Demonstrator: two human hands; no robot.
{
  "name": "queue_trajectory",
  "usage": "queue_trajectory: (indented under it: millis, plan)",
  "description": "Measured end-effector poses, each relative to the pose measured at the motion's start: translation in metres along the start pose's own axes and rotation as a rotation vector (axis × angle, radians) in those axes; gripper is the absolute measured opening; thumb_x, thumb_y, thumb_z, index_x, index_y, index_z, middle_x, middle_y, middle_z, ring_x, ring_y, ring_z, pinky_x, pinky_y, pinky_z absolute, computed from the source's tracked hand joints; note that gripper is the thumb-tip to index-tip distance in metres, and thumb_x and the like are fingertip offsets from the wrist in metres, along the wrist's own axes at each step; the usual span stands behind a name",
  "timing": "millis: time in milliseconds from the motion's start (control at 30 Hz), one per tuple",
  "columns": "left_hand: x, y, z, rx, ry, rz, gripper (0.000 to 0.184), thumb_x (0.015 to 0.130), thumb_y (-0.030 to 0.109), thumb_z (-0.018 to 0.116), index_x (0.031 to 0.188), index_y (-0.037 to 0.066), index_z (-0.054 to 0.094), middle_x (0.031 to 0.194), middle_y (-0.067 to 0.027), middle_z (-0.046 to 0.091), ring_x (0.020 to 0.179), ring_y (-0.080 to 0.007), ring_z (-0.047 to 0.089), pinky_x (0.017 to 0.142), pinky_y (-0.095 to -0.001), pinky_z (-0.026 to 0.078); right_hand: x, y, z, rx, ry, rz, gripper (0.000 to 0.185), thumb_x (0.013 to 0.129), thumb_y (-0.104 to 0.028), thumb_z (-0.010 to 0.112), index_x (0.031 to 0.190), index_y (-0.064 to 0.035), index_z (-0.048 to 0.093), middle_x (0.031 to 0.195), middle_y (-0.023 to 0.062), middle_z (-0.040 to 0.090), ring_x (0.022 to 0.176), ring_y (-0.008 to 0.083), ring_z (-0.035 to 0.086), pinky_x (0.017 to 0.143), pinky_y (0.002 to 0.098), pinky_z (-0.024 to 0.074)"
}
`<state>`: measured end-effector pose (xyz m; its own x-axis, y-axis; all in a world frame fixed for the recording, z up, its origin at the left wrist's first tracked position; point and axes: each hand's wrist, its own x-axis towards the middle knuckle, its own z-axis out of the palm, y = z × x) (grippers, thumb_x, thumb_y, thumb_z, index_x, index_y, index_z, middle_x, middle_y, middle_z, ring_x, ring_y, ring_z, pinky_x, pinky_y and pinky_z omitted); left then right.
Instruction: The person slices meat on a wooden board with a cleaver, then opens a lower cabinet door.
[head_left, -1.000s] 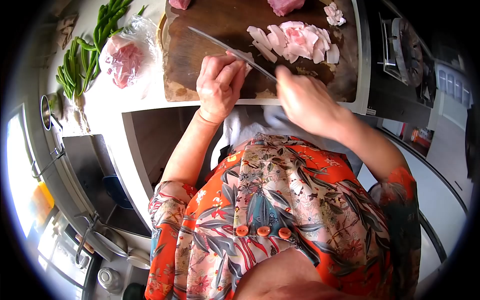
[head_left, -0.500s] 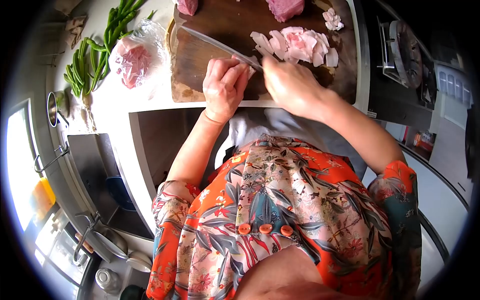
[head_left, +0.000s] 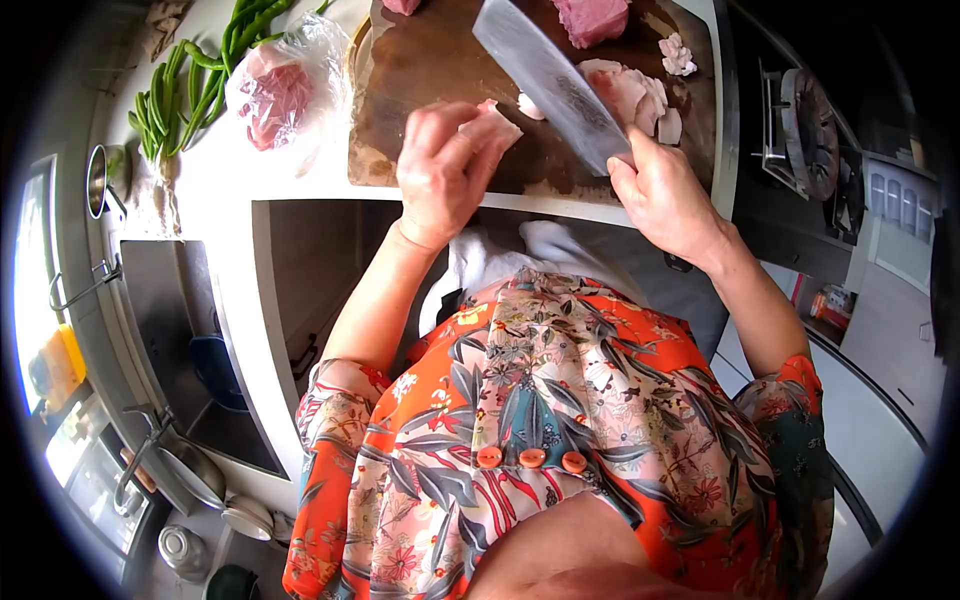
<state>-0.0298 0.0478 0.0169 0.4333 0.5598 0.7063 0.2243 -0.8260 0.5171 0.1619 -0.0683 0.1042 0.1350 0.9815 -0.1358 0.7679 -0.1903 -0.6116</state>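
Note:
My right hand (head_left: 665, 195) is closed around the handle of a cleaver (head_left: 550, 85), whose broad blade is turned flat toward me and slants up to the left. With bent fingers my left hand (head_left: 440, 170) grips a piece of pale pink meat (head_left: 492, 127) over the front part of the wooden cutting board (head_left: 430, 60). Beyond the blade lies a heap of sliced fatty meat (head_left: 640, 100), partly hidden by it. One small white slice (head_left: 530, 107) rests on the board between the held meat and the cleaver.
A pink meat chunk (head_left: 592, 18) and a small pale pile (head_left: 677, 55) sit toward the board's far right. Left of the board are plastic-wrapped meat (head_left: 270, 100), green peppers (head_left: 240, 40) and scallions (head_left: 160, 110). A sink (head_left: 235, 430) is at left, a stove burner (head_left: 808, 135) at right.
The cleaver has lifted away from the held meat and swung right, its blade now showing flat over the slices. My right hand has moved right and toward me. My left hand keeps its meat.

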Motion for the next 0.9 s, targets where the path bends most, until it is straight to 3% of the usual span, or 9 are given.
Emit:
queue_trajectory:
  millis: [133,433,633,800,900]
  plan:
    - [-0.008,-0.004,0.005,0.017,-0.054,0.056,0.024,0.067,0.001,0.075,0.090,0.005,0.068,0.095,-0.0076,0.062,0.088,-0.0273,0.059,0.075,-0.0352,0.050,-0.003,-0.003,0.011,0.024,0.019,-0.122,0.013,0.089,-0.005,0.052,0.087,0.0050,0.044,0.061,0.0207,0.054,0.054,0.0371,0.055,0.051,0.0409,0.0412]
    - [-0.010,-0.009,0.015,-0.012,0.005,0.053,0.024,0.065,-0.002,0.076,0.086,0.006,0.069,0.090,-0.0055,0.063,0.083,-0.0251,0.060,0.072,-0.0332,0.050,0.000,-0.008,0.021,-0.039,-0.023,-0.097,0.013,0.089,-0.005,0.052,0.090,0.0052,0.044,0.062,0.0252,0.054,0.060,0.0432,0.057,0.052,0.0457,0.0416]
    - [-0.009,-0.009,0.018,-0.032,0.014,0.034,0.023,0.065,-0.002,0.076,0.086,0.006,0.069,0.089,-0.0050,0.064,0.082,-0.0237,0.060,0.071,-0.0322,0.049,-0.030,-0.004,0.004,-0.068,-0.151,0.033,0.015,0.089,-0.005,0.051,0.093,0.0079,0.044,0.062,0.0263,0.054,0.061,0.0444,0.057,0.053,0.0467,0.0427]
    - [-0.007,-0.009,0.017,-0.022,-0.001,0.033,0.023,0.065,-0.002,0.076,0.085,0.006,0.069,0.088,-0.0049,0.064,0.081,-0.0234,0.060,0.070,-0.0319,0.050,0.011,-0.010,0.015,-0.053,-0.106,-0.132,0.017,0.089,-0.007,0.052,0.083,0.0043,0.040,0.059,0.0254,0.052,0.059,0.0457,0.054,0.052,0.0493,0.0401]
    - [-0.009,-0.011,0.019,-0.020,0.005,0.035,0.022,0.065,-0.002,0.076,0.084,0.007,0.069,0.087,-0.0050,0.063,0.081,-0.0232,0.061,0.069,-0.0318,0.050,0.003,-0.007,0.015,-0.084,-0.127,-0.105,0.017,0.090,-0.007,0.051,0.085,0.0038,0.040,0.059,0.0250,0.052,0.058,0.0454,0.055,0.052,0.0493,0.0406]
